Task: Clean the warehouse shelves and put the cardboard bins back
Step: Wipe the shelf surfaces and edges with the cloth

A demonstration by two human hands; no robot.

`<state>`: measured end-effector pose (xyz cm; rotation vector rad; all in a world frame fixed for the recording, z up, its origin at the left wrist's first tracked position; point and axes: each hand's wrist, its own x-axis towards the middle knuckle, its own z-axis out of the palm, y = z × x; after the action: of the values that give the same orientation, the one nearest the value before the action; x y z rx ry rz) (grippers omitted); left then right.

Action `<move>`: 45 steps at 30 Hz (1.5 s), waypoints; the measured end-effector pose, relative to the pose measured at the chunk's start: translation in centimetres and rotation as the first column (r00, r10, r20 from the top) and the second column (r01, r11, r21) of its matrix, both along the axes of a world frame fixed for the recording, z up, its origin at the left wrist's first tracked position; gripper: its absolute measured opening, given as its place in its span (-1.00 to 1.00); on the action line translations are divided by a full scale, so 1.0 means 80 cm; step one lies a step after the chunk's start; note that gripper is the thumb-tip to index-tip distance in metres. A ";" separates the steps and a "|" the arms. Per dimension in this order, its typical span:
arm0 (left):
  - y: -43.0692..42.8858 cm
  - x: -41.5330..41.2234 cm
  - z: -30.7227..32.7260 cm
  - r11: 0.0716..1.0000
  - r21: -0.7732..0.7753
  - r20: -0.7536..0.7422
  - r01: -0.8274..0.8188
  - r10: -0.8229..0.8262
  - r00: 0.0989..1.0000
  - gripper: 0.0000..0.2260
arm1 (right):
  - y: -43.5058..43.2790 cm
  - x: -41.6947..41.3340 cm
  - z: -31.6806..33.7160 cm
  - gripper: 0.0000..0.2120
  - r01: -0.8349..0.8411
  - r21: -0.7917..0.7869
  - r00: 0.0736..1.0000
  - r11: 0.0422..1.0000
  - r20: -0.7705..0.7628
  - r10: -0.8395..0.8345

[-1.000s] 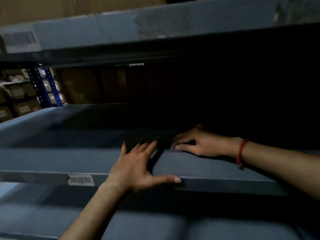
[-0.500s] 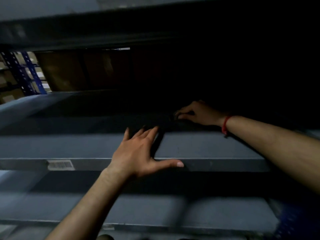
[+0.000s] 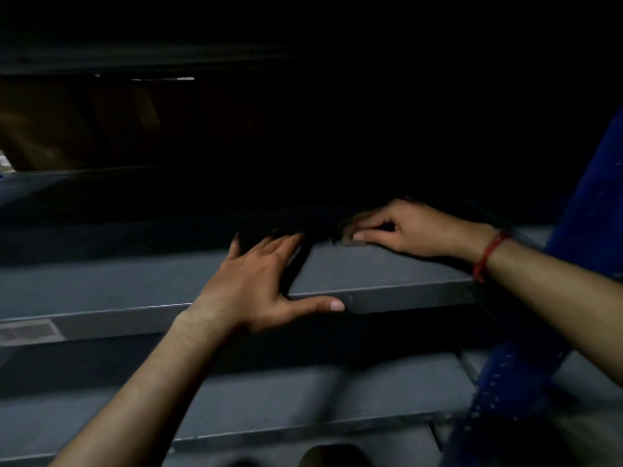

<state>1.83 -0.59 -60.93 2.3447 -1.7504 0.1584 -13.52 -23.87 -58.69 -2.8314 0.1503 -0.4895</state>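
Wiping shelf (image 3: 101, 284): right hand (image 3: 414, 227), pinching grey pad (image 3: 354, 243), pulls back from far dark; left hand (image 3: 256, 288) stays flat, open; cleaning unfinished.

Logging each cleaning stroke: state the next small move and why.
Probably sweep the right hand leftward along the grey shelf: it pinches a small blurred object against the surface, while the left hand lies flat at the front edge, bracing.

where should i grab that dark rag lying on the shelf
Take the dark rag by its near right edge, coming from the front right, where the right hand seems to pinch it. It lies flat on the shelf, the rest in shadow. The left hand rests flat beside it.
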 end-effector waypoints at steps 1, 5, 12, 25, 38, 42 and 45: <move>-0.005 -0.002 0.001 1.000 0.000 -0.010 0.010 -0.010 1.000 0.14 | -0.014 0.007 -0.002 -0.76 0.073 -0.032 0.997 0.997 -0.008 -0.073; -0.021 -0.009 0.005 0.999 0.001 -0.016 0.046 -0.046 0.999 0.11 | -0.015 0.010 -0.005 -0.76 0.199 -0.072 0.979 0.977 -0.019 -0.201; -0.061 -0.036 0.003 0.988 0.021 -0.019 0.153 -0.153 0.988 0.16 | 0.071 -0.091 -0.002 -0.75 -0.009 0.031 1.000 0.999 0.004 0.009; -0.070 -0.037 -0.006 0.975 -0.057 -0.014 0.215 -0.217 0.976 0.11 | 0.022 -0.063 -0.005 -0.75 0.393 -0.142 0.919 0.909 0.033 -0.392; -0.097 -0.065 -0.005 0.967 -0.050 0.030 0.249 -0.248 0.968 0.10 | 0.031 -0.089 -0.003 -0.73 0.615 -0.300 0.765 0.729 0.003 -0.644; -0.096 -0.067 -0.003 0.968 -0.022 0.029 0.249 -0.248 0.968 0.11 | 0.020 -0.093 0.009 -0.74 0.625 -0.310 0.748 0.717 -0.024 -0.663; -0.111 -0.082 0.003 0.963 -0.013 0.007 0.269 -0.269 0.963 0.12 | 0.052 -0.124 0.009 -0.73 0.600 -0.415 0.744 0.684 -0.027 -0.668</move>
<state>-4.73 -9.50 -60.70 2.0704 -2.0392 0.1318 -23.45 -19.74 -57.94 -3.1377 1.2530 -0.4254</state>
